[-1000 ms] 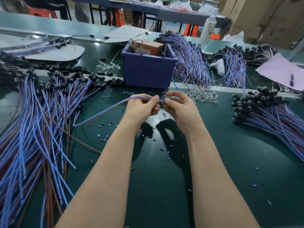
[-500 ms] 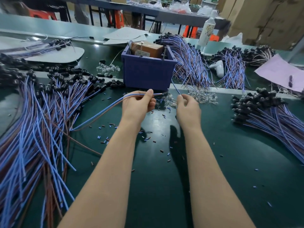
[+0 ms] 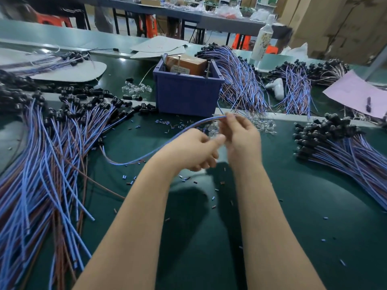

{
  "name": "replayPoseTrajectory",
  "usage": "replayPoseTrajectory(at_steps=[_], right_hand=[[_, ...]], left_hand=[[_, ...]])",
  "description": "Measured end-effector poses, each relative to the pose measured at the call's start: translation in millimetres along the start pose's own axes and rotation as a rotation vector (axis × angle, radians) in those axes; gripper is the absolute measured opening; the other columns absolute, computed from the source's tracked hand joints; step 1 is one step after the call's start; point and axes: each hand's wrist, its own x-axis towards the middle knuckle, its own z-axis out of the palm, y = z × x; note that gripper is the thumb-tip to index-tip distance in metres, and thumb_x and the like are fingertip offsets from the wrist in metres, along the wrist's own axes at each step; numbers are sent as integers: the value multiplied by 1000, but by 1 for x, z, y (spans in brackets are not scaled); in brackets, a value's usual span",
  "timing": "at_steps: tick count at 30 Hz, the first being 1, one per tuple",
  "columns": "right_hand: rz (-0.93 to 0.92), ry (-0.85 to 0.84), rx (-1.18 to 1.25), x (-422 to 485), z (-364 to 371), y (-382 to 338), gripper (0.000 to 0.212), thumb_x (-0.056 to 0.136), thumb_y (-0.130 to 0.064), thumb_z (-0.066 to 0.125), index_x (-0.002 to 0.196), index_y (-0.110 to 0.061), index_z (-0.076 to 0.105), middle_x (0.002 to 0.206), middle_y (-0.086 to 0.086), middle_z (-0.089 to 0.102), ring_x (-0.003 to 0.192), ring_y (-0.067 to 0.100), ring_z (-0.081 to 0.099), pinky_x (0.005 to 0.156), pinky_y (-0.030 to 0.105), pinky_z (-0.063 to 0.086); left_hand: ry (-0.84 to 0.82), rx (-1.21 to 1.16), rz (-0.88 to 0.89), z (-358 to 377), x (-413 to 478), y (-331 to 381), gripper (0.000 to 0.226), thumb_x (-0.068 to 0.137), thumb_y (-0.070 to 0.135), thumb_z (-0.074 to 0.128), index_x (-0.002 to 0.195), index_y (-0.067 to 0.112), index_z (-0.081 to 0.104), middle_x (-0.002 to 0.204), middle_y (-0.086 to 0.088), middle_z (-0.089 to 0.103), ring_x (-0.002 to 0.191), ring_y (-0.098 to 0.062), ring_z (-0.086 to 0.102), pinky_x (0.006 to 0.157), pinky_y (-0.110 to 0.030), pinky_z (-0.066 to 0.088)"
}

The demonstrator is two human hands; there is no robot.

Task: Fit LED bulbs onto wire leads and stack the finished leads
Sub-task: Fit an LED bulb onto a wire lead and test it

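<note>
R hand (image 3: pixel 243 141) pinches wire lead (image 3: pixel 206 119) tip, L hand (image 3: pixel 188 150) curled, grip unclear, over green mat (image 3: pixel 293 206).

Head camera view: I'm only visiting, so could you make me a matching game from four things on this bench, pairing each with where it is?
Things:
1. blue bin
2. white bottle
3. pink paper sheet
4. wire lead

Places:
A. its end pinched by the right hand
B. lying at the far right of the bench
C. standing upright at the back
D. mid-bench, holding a brown box

Pairs: 1-D, 2-C, 3-B, 4-A
</note>
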Motion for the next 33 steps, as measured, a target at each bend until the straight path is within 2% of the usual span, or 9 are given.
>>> replayPoseTrajectory(at_steps=[4, 7, 9, 12, 16, 20, 24, 29, 33], right_hand=[[-20, -4, 192, 3, -16, -21, 19, 96, -4, 49, 79, -10, 56, 56, -3, 66, 53, 8, 60, 55, 19, 52], [-17, -67, 336, -2, -15, -29, 16, 96, -4, 49, 84, -6, 59, 59, 1, 68, 52, 5, 62, 53, 13, 51], [-4, -74, 474, -3, -14, -32, 14, 96, -6, 49, 87, -4, 59, 64, 4, 69, 58, 8, 65, 56, 14, 53], [9, -178, 479, -6, -13, -36, 25, 99, -26, 46, 102, -4, 57, 90, 11, 69, 81, 15, 67, 74, 23, 56], [13, -529, 44, -17, -5, -38, 55, 98, -48, 27, 90, -14, 69, 85, 2, 71, 77, 14, 66, 70, 27, 53], [-114, -664, -384, -24, -4, -37, 25, 98, -27, 44, 93, -15, 65, 64, 1, 65, 54, 11, 56, 54, 19, 47], [-310, -413, -1058, -13, -6, -29, 20, 99, -17, 46, 92, -19, 64, 55, -5, 50, 50, 8, 46, 51, 23, 33], [-478, -132, -1219, -7, -8, -23, 18, 92, -41, 56, 88, -24, 64, 65, -12, 55, 66, 7, 54, 59, 25, 35], [-375, 87, -1452, 1, -13, -12, 23, 95, -34, 50, 104, -20, 67, 107, 6, 65, 109, 29, 53, 93, 36, 37]], left_hand=[[303, 261, 495, -4, -10, 28, 26, 94, 42, 49, 92, 20, 63, 89, 5, 67, 81, -10, 61, 77, -28, 50], [297, 636, 224, -13, -1, 27, 34, 97, 39, 44, 114, 13, 57, 110, -7, 59, 100, -24, 55, 87, -33, 43], [42, 394, 184, -6, 0, 21, 28, 100, 27, 41, 101, 5, 60, 82, -4, 63, 70, -15, 60, 65, -26, 43], [83, -203, 340, 8, -1, 31, 28, 102, 12, 37, 85, 5, 57, 56, 0, 46, 41, -6, 36, 45, -20, 30], [81, -1129, 454, 1, 6, 63, 30, 102, 11, 31, 86, 4, 55, 50, 4, 46, 39, -3, 34, 41, -16, 30], [331, -1277, 407, -21, 16, 58, 28, 103, 16, 34, 87, 11, 57, 62, 4, 60, 54, -4, 54, 52, -17, 45], [622, -719, 151, -20, 26, 12, 28, 101, 23, 42, 80, 23, 61, 77, 9, 60, 74, -6, 54, 68, -22, 41], [573, -830, -27, -10, 36, -23, 29, 100, 20, 44, 77, 18, 60, 70, 5, 61, 60, -2, 56, 60, -17, 48], [535, -759, -14, 6, 43, -30, 27, 100, 15, 45, 77, 14, 59, 70, 2, 60, 50, 3, 58, 53, -13, 51]])
